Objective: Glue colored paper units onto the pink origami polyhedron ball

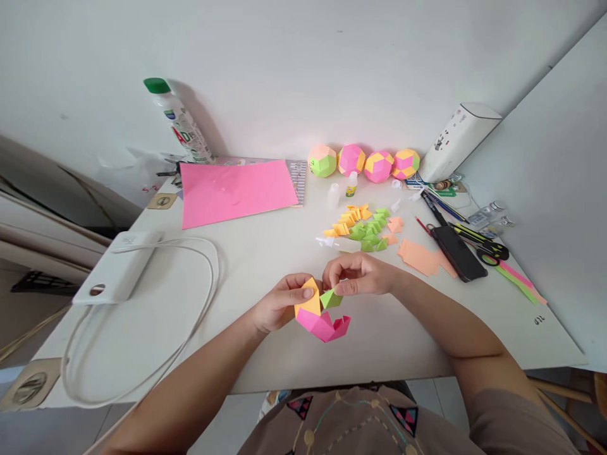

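Note:
In front of my body, above the table's near part, my left hand (287,300) grips a partly built paper ball (317,323) made of pink and orange folded pieces. Its thumb presses on the orange face. My right hand (363,275) pinches a green folded paper piece (331,299) against the ball's upper right side. Whether the green piece is joined to the ball I cannot tell. Just beyond my hands lie a clear glue bottle (342,244) with a nozzle, orange folded pieces (345,226) and green folded pieces (370,234).
Several finished paper balls (351,160) line the wall. A pink sheet (237,189) lies back left, near a spray can (183,123). A power strip (116,268) with a looping cable is at left. Peach paper slips (420,257), a phone (459,253) and scissors (493,249) are at right.

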`<state>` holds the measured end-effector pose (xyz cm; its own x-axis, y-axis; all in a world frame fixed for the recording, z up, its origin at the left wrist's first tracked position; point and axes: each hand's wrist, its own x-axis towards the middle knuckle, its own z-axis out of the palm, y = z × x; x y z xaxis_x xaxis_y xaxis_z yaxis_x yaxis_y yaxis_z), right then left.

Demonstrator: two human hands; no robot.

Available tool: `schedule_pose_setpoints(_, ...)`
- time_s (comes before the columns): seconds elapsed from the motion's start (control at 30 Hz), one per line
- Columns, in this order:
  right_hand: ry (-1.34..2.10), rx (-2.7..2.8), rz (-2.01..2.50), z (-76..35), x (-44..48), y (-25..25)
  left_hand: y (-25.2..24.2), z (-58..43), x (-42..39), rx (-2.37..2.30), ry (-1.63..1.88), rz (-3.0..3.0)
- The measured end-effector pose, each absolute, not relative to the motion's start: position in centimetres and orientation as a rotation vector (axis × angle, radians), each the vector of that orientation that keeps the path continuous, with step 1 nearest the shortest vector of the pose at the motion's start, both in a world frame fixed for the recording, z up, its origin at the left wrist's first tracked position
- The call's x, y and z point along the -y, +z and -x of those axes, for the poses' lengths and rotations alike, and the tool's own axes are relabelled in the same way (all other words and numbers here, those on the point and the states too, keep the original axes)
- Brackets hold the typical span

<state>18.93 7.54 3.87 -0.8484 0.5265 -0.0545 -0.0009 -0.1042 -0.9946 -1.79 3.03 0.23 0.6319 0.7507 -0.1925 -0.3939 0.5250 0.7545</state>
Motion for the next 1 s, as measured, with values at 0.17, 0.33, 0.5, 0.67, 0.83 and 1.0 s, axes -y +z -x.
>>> schedule_pose_setpoints(0.17, 2.028, 1.779, 0.594, -18.96, -7.56, 3.73, 0.17, 1.76, -3.07, -0.532, 0.758, -0.723)
schedule_pose_setpoints(0.33, 2.041, 1.776, 0.580, -19.02, -7.55, 3.80, 0.16, 1.79, -3.10, -0.533, 0.754, -0.728)
schedule_pose_setpoints(0.5, 2.044, 1.761, 0.573, -19.04, -7.54, 3.87, 0.13, 1.87, -3.04, -0.520, 0.749, -0.741)
schedule_pose_setpoints(0.67, 2.043, 1.765, 0.579, -19.03, -7.55, 3.93, 0.09, 1.93, -3.10, -0.511, 0.733, -0.756)
schedule_pose_setpoints(0.83, 2.037, 1.760, 0.591, -19.00, -7.49, 3.95, 0.08, 1.94, -3.19, -0.511, 0.722, -0.760)
schedule_pose_setpoints(1.0, 2.054, 1.741, 0.641, -19.02, -7.50, 3.93, 0.13, 1.96, -3.16, -0.496, 0.729, -0.754)
